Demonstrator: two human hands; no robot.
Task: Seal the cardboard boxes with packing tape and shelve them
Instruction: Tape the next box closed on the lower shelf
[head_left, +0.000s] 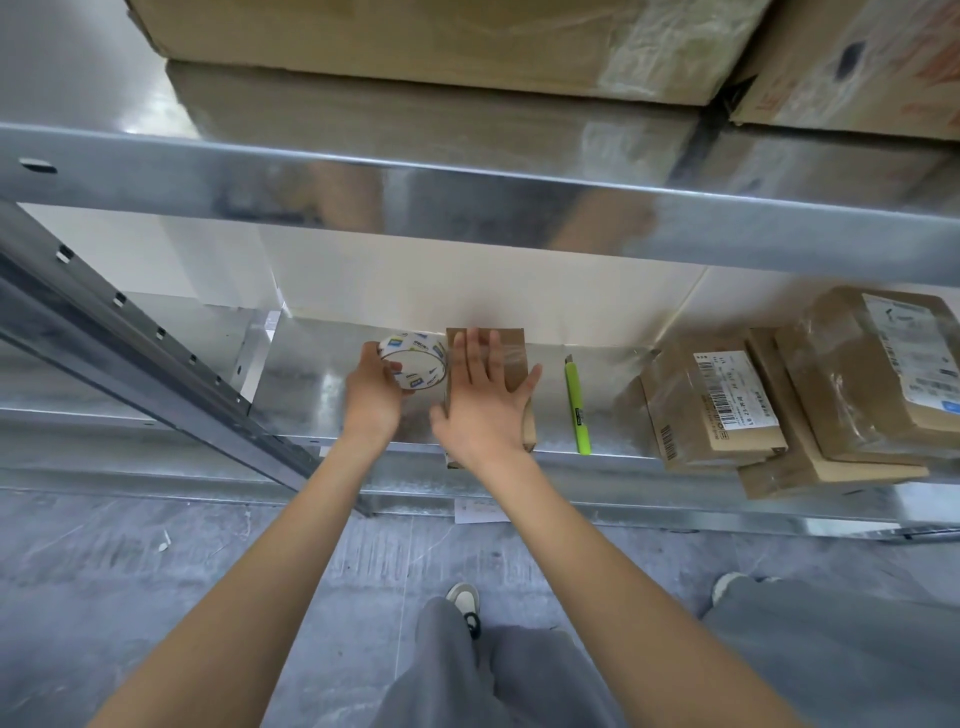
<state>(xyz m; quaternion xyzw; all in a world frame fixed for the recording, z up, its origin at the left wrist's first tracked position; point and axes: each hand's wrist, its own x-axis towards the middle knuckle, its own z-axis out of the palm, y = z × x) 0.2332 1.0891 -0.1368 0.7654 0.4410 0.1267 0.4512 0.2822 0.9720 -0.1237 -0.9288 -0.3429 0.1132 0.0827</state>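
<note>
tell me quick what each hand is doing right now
Left hand: grips the roll of packing tape.
Right hand: open, fingers spread flat, pressing on top of the small cardboard box.

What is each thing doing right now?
left hand: grips the tape roll
tape roll: upright on edge
right hand: flat, pressing the box
small box: closed, taped on top
green cutter: lying flat on shelf
stacked parcels: sealed
</note>
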